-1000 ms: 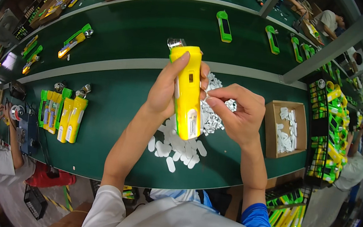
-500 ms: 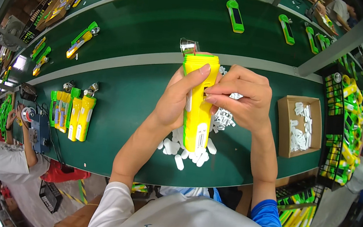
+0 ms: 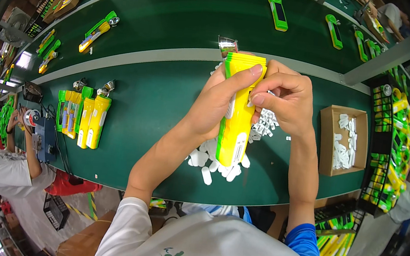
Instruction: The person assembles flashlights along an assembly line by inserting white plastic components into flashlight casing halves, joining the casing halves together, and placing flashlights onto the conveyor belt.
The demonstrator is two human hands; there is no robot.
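While the left hand (image 3: 217, 98) wrapped firmly around a yellow-and-green plastic flashlight body (image 3: 236, 132) at the centre of the head view, thumb across its front, the right hand (image 3: 289, 98) met its side with thumb and forefinger pinched together; whether they gripped some tiny part was too hard to tell. That grip presumably steadied the flashlight body against those fingertips. Loose white plastic pieces (image 3: 207, 175) lay beneath, seemingly for easy reach, on a dark green tabletop (image 3: 141, 105). An open brown cardboard box (image 3: 324, 142) stood at right; a white-shirted co-worker (image 3: 10, 173) sat at far left.

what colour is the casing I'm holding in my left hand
The casing is mostly yellow, with a green left edge, seen best in the head view.
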